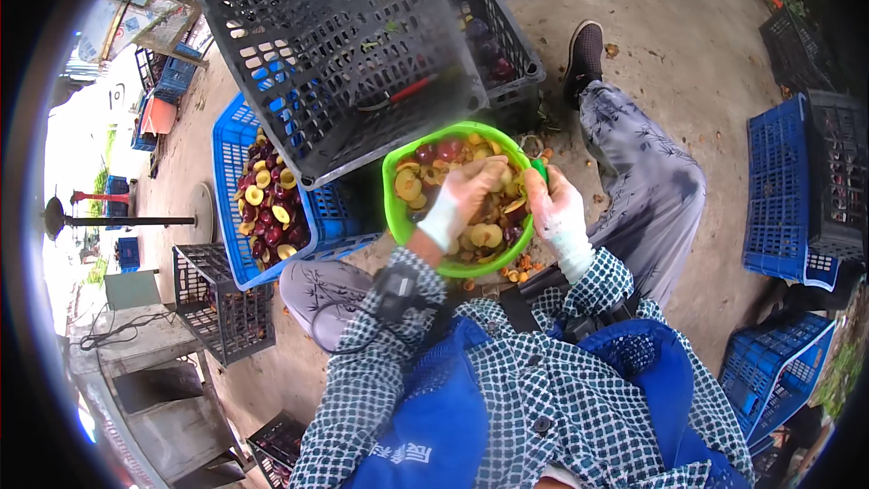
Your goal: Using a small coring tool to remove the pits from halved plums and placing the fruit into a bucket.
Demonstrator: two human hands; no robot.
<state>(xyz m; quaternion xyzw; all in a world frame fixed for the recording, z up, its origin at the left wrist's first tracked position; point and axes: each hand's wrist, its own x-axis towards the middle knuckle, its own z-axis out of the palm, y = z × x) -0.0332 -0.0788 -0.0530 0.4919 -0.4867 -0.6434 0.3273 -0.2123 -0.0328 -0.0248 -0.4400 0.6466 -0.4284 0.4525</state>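
A lime-green bowl (pixel 390 201) full of cut plums stands between my knees. The fruit in it (pixel 486 235) shows yellow flesh and dark red skin, and some plums are whole. My left hand (pixel 466 197) is above the bowl with its fingers pinched together; what they hold is hard to make out. At the bowl's right rim my right hand (pixel 554 203) closes round a small green-handled tool (pixel 540 168), whose working end cannot be seen clearly. Both hands wear pale coverings that leave the fingers bare.
A blue crate (pixel 237 244) at left holds halved plums (pixel 270 204). An empty black crate (pixel 299 45) tilts above it, with a red-handled tool (pixel 412 91) inside. Behind stands a black crate of dark plums (pixel 489 45). Blue crates (pixel 778 190) line the right; fruit scraps (pixel 520 269) lie beside the bowl.
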